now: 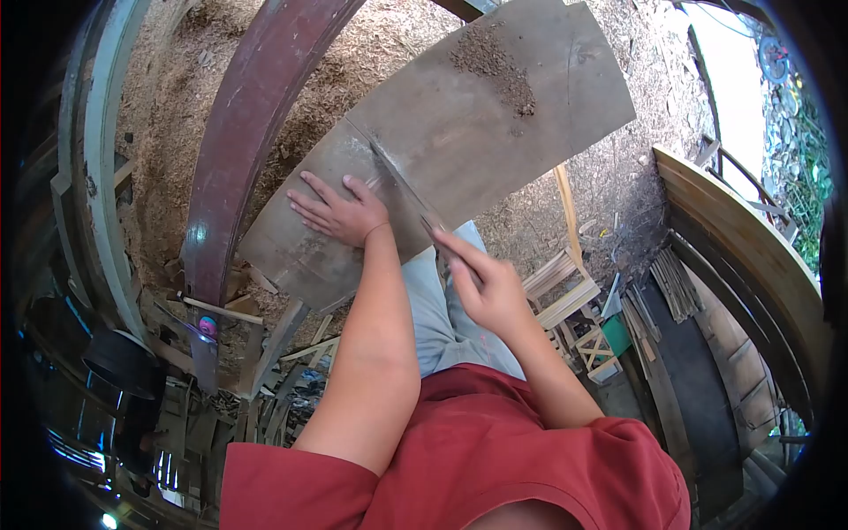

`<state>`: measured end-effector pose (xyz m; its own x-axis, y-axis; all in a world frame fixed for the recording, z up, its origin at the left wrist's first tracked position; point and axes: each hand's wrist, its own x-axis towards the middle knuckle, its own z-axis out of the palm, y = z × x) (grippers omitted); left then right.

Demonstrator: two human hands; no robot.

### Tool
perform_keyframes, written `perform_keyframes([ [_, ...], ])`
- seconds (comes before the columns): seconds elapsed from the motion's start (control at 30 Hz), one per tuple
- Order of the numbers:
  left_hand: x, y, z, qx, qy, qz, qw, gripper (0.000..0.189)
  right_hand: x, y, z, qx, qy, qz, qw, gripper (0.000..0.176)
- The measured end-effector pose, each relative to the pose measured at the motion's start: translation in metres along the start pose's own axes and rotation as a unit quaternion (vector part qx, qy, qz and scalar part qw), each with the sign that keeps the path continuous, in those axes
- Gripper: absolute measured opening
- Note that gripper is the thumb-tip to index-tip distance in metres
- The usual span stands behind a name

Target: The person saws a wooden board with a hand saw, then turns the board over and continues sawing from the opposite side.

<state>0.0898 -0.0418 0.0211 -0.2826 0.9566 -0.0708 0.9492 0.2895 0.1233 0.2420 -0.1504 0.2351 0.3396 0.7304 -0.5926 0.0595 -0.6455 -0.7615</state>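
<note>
A broad, grey-brown, slightly curved wooden board (495,155) slants before the person, beside a long maroon-painted beam (243,132). The left hand (340,214) lies flat on the board, fingers slightly spread, grasping nothing; the right hand (484,287) is closed around the near end of a thin, dark, narrow-bladed tool (400,180) lying across the board. A blade slip could nick the left thumb, nearest it; weak pressure could let the board shift; tilting could spill the loose reddish-brown crumbs (495,66).
</note>
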Motion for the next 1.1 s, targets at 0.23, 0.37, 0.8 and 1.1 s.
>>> perform_keyframes([
  [0.23,0.000,-0.002,0.002,0.007,0.012,0.006,1.000,0.081,0.033,0.002,0.030,-0.007,-0.016,0.051,0.999,0.048],
  [0.37,-0.002,-0.002,-0.002,0.004,0.026,0.011,1.000,0.079,-0.031,0.003,-0.006,-0.015,-0.004,-0.018,1.000,0.047],
  [0.8,0.001,-0.002,0.002,-0.014,0.044,0.004,0.999,0.076,-0.057,0.011,-0.022,-0.018,-0.026,0.019,0.999,0.047],
  [1.1,-0.002,-0.006,0.009,-0.024,0.071,0.023,0.997,0.075,-0.135,0.031,-0.108,-0.021,0.008,0.078,0.997,0.047],
])
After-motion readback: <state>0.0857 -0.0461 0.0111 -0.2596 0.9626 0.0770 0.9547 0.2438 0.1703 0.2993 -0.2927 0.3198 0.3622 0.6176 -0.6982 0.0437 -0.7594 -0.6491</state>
